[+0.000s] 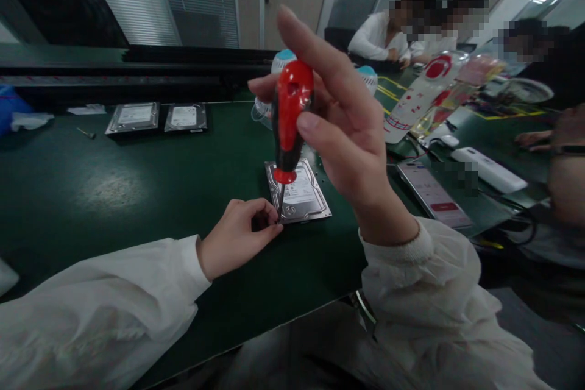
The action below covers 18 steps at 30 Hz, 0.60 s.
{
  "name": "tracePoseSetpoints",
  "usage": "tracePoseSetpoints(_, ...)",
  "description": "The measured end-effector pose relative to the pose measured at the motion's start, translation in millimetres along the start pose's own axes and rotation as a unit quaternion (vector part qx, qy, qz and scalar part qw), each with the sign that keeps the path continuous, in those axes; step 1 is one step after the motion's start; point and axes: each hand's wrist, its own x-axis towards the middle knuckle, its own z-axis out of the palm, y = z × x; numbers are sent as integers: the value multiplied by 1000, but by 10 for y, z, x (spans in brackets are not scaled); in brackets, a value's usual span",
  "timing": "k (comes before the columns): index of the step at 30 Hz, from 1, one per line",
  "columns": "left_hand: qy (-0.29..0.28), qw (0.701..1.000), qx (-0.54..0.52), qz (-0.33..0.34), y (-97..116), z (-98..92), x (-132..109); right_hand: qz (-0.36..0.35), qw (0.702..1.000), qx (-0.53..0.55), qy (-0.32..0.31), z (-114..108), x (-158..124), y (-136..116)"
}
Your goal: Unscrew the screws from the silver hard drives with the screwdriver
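The right hand [347, 134] has its grip closed on the upright screwdriver [290, 122]. The left hand [237, 234] pinches the tip at the hard drive's [301, 195] near-left corner, by the desk's [114, 195] front edge. The tip seems to be seating, and turning calls for a vertical shaft.

Occlusions at the drive corner
The tip of the screwdriver [290, 122] is hidden behind fingers of the left hand [237, 234]; the near-left corner of the hard drive [307, 210] is covered too. Print on its label [299, 189] is too small to be read.
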Motion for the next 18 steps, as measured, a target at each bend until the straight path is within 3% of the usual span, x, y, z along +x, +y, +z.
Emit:
tracePoseSetpoints(4, 8, 1000, -3, 1, 19, 6, 6, -45, 996, -42, 60, 44, -19, 59)
tracePoseSetpoints(9, 6, 1000, -2, 8, 30, -3, 1, -74, 996, 42, 29, 44, -14, 75)
tracePoseSetpoints(15, 6, 1000, -2, 8, 23, -4, -4, -81, 991, -77, 75, 23, -6, 77)
tracePoseSetpoints(18, 4, 1000, 1, 8, 19, 0, 0, -73, 994, -36, 72, 5, -12, 61)
